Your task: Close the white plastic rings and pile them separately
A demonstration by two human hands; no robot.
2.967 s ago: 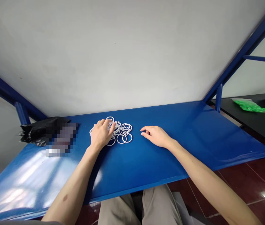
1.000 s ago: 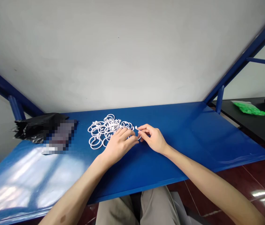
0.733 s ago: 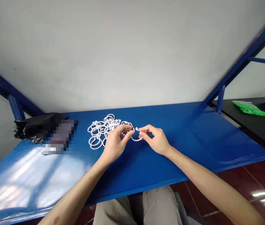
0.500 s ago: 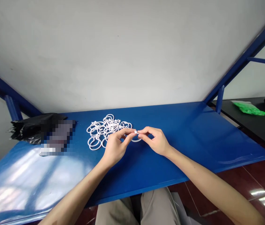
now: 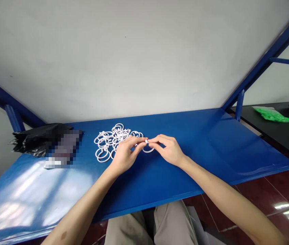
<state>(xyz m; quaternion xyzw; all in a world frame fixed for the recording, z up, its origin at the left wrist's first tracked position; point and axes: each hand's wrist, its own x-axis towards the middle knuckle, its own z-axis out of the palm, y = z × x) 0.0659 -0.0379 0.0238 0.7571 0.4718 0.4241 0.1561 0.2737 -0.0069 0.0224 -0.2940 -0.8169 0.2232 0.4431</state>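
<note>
A single white plastic ring (image 5: 148,149) is held just above the blue table (image 5: 211,143) between both hands. My left hand (image 5: 124,154) pinches its left end with thumb and forefinger. My right hand (image 5: 167,149) pinches its right end the same way, and the fingertips almost meet at the ring's clasp. A pile of several more white rings (image 5: 111,141) lies on the table right behind and to the left of my left hand.
A crumpled black plastic bag (image 5: 35,139) with a blurred patch lies at the table's left rear. Blue frame struts rise at both sides against a grey wall. A black surface with a green bag (image 5: 274,115) stands to the right.
My left hand left the pile and moved right to meet my right hand. Both hands took up one ring, lifted it slightly and brought its open ends together.
</note>
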